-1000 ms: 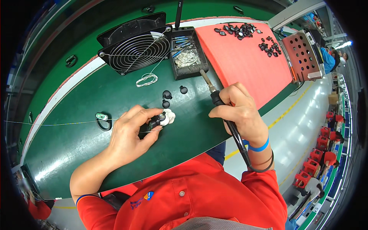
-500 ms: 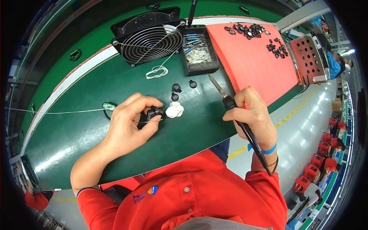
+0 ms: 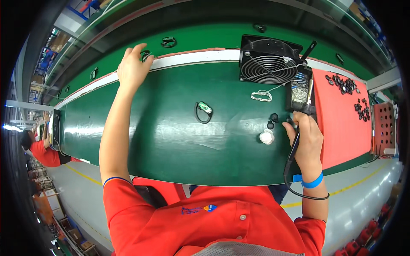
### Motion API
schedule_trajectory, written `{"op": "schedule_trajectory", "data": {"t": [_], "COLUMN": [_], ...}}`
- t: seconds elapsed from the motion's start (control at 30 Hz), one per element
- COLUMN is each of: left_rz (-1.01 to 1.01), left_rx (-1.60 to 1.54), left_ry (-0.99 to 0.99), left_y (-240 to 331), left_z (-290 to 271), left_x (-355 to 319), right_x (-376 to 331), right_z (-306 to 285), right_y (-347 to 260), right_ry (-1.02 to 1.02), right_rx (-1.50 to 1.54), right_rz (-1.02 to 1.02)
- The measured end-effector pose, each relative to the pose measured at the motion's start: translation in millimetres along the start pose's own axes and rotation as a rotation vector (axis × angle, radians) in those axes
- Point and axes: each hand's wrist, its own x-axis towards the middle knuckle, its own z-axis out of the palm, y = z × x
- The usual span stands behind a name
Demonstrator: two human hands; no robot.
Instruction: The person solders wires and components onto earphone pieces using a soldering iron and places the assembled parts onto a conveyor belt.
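My left hand (image 3: 133, 70) reaches over the white ledge to the green strip beyond it, its thumb and index finger closed about a small black looped device (image 3: 146, 55). The fingers partly cover that device. My right hand (image 3: 308, 138) grips a soldering iron (image 3: 294, 147), its metal end pointing away from me over a black tray (image 3: 302, 106) of metallic scraps. Left of this hand are small round black parts (image 3: 273, 117) and a cluster of white discs (image 3: 267, 137). Another looped black device with a green board (image 3: 205, 107) lies mid-table, touched by neither hand.
A black fan (image 3: 271, 64) with a wire grille stands at the back, a coiled white wire (image 3: 261, 96) before it. On the right, a pink mat (image 3: 341, 136) carries many black pieces (image 3: 344, 84). More looped devices (image 3: 168, 42) sit on the far green strip. A co-worker (image 3: 45, 151) is far left.
My left hand has gone from beside the white discs to the far-left green strip. The soldering iron now reaches over the tray. My view has swung left.
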Motion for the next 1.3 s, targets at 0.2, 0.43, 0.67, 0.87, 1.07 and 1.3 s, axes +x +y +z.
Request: {"op": "schedule_trajectory", "data": {"t": [0.2,0.43,0.67,0.87,1.07,1.3], "left_rz": [0.112,-0.129,0.132,0.279,0.084,-0.062], "left_rx": [0.033,-0.233,-0.836,-1.005,-1.096,-1.232], "left_ry": [-0.102,-0.534,-0.602,-0.758,-0.973,-1.114], "left_y": [-0.5,-5.1,57.9,126.7,152.0,153.6], "left_z": [39.7,47.2,-8.1,-34.6,-41.6,-34.6], "left_x": [52.8,82.8,17.8,-51.7,-74.3,-86.4], "right_x": [-0.1,-2.3,-7.7,-23.2,-12.4,-9.4], "right_z": [10.4,-4.3,-1.9,-3.7,12.2,9.1], "right_y": [5.5,-1.3,8.8,-21.1,-42.8,-39.7], "right_ry": [-0.009,-0.057,-0.035,0.045,0.087,-0.004], "right_rx": [-0.011,0.1,0.148,0.622,0.724,0.365], "right_rz": [-0.052,-0.008,0.044,0.259,0.211,0.11]}}
